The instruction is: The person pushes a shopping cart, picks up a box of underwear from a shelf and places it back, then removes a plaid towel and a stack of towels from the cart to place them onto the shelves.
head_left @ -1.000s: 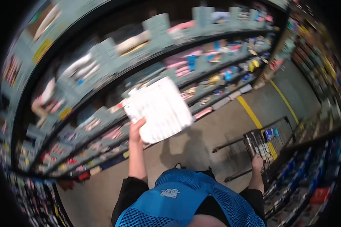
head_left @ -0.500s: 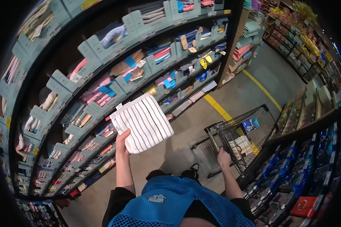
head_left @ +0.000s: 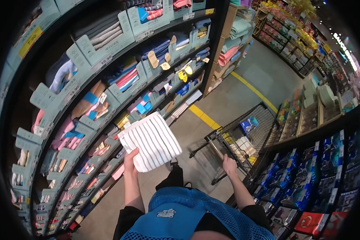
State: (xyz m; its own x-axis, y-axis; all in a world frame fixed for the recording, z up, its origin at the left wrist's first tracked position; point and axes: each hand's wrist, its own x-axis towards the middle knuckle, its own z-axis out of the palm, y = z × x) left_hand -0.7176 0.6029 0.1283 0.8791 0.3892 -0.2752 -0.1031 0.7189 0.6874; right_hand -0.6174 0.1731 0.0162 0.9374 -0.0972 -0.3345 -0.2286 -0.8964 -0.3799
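The shopping cart [head_left: 261, 125], at one o'clock from the wearer [head_left: 176, 206], is gripped at its handle [head_left: 215, 147] by the curled right hand [head_left: 229, 165]. At eleven o'clock, a striped cloth [head_left: 151, 141] is held by the left hand [head_left: 130, 161], thumb on top, fingers hidden.

From my end I see a tall black-framed shelf unit [head_left: 215, 50] along the left, its tiers carrying pale blue-green cardboard trays [head_left: 84, 52] filled with folded cloths. Beyond it, a light-wood shelf [head_left: 224, 30] bears stacked mint-green towels [head_left: 241, 26] and coral-pink towels [head_left: 229, 55]. I have a grey, smooth floor [head_left: 200, 170] below, marked with yellow stripes [head_left: 204, 117]; on it stands a black wire shopping cart [head_left: 268, 128], with a blue printed packet [head_left: 249, 125] and white packs [head_left: 244, 146] inside. Lower right, sloping racks hold glossy blue packages [head_left: 304, 176] and red packages [head_left: 310, 222].
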